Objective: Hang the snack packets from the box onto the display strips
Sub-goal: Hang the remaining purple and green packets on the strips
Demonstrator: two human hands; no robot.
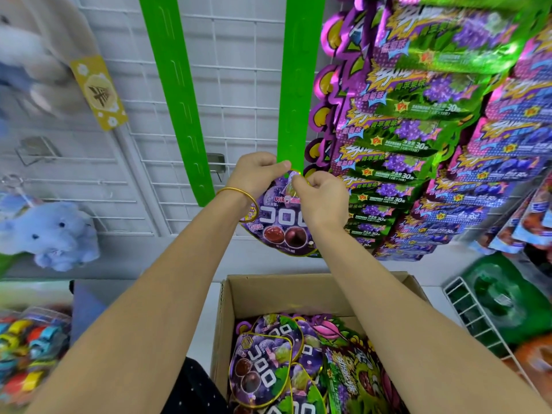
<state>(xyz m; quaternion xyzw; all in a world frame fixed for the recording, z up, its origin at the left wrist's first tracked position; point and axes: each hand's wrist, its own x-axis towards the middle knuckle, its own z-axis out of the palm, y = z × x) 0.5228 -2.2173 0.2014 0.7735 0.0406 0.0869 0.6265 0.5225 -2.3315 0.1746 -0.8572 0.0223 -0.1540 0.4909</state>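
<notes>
A purple grape snack packet [283, 225] hangs upright at the bottom end of a green display strip [294, 85]. My left hand [257, 174] grips the packet's top left edge beside the strip's end. My right hand [321, 195] pinches the packet's top at its hanging hole. A second green display strip [176, 94] hangs bare to the left. Below my arms stands an open cardboard box [298, 288] holding several purple and green snack packets [263, 372].
A white wire grid panel [239, 70] backs the strips. Rows of hung purple-green packets [418, 121] fill the right side. Blue plush toys [50, 234] hang at left. A white wire rack [478, 318] stands at right, colourful boxed items [27, 348] at lower left.
</notes>
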